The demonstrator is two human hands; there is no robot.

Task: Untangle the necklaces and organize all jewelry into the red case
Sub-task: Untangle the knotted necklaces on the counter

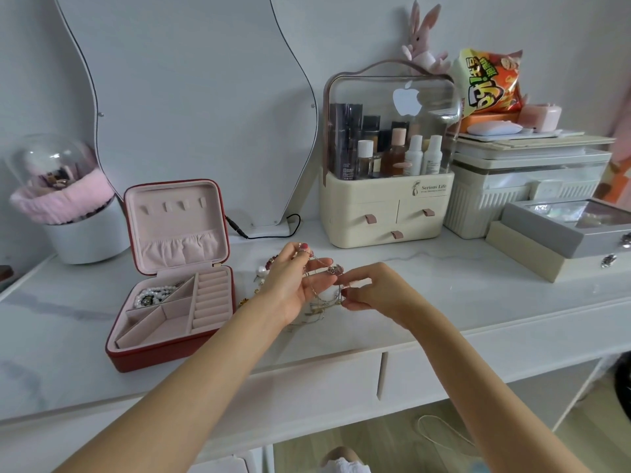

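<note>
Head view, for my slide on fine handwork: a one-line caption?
Both hands, left hand and right hand, pinch tangled necklaces beside the open red case.

A cream cosmetics organiser [386, 213] with bottles stands on a white desk [444, 302] before a wavy mirror [191, 97], flanked by a domed brush holder [65, 199], stacked boxes [532, 186], a snack bag [488, 83] and a plush rabbit [423, 46].
</note>
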